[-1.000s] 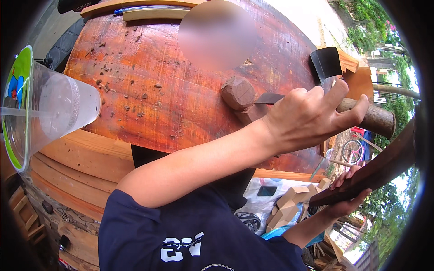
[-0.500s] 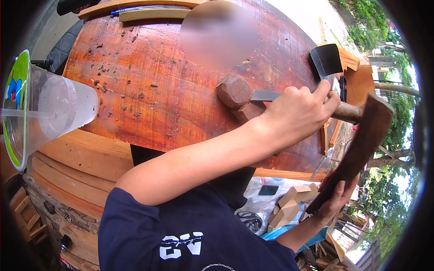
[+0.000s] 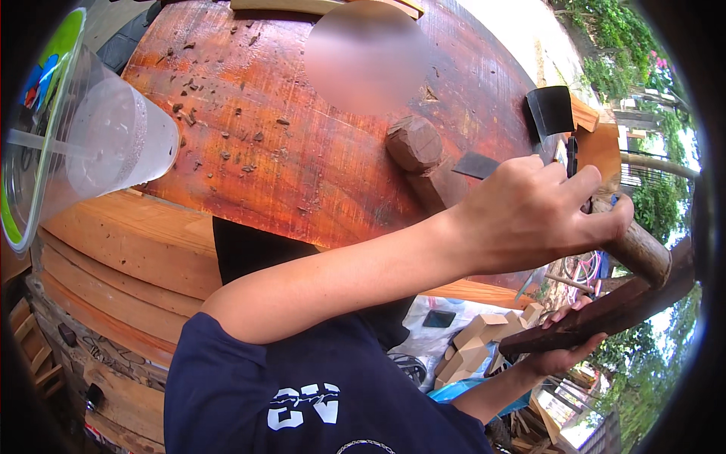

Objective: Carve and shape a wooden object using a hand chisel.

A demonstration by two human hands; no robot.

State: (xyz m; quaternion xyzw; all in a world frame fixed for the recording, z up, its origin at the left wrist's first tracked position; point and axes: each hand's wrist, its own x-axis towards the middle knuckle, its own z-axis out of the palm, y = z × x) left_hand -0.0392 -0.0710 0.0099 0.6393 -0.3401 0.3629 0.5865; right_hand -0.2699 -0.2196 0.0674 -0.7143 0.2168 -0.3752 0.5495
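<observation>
My left hand [image 3: 537, 216] is closed around the round wooden handle [image 3: 639, 253] of a chisel, its flat metal blade [image 3: 473, 165] pointing left toward a carved brown wood piece [image 3: 412, 144] with a faceted round end, on the red-brown tabletop [image 3: 249, 151]. Whether the blade touches the wood I cannot tell. At lower right my right hand [image 3: 567, 340] grips a long dark wooden bar [image 3: 605, 310], which angles up to the right, below the chisel handle.
A plastic cup [image 3: 106, 136] with a straw is at the left, near scattered shavings. Wood strips [image 3: 280, 6] lie along the far side. A black blade-like object [image 3: 550, 113] sits at the right end. Cardboard pieces [image 3: 473, 340] and a bag lie below; greenery is beyond.
The dark bar rose toward the chisel handle half a second ago and is now lower again, tilted more level. My left hand has shifted down and right with the chisel.
</observation>
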